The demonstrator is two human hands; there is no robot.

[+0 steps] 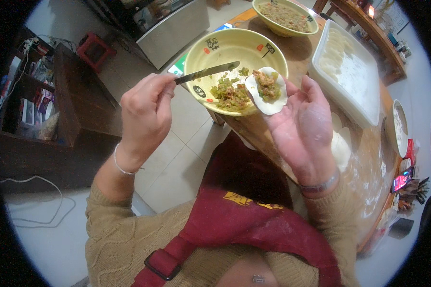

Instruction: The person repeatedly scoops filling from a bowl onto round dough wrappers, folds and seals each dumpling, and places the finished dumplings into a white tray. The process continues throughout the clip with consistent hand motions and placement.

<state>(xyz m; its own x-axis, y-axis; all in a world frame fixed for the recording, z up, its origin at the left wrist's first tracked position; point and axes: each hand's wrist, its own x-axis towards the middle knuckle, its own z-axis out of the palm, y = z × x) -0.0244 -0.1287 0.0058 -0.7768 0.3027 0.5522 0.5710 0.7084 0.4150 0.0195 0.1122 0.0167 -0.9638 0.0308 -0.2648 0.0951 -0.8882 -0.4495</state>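
Observation:
My left hand [147, 111] grips a flat metal spreader [215, 70], its blade over a yellow-green bowl [237, 39]. Chopped green and brown filling [231, 94] lies in the near part of that bowl. Palm up at the bowl's right edge, my right hand [301, 122] supports a round dough wrapper [257, 102] on its fingers. A mound of filling [267, 85] sits on the unfolded wrapper. The spreader's tip is apart from the wrapper. More dough wrappers [341, 150] lie on the table behind my right wrist.
A white plastic tray [371, 104] holds folded dumplings [332, 50] and white flour. Behind stands another bowl of filling [285, 18]. At the right are a bowl of white powder [398, 125] and a lit phone [402, 179]. The wooden table [366, 161] is dusted with flour.

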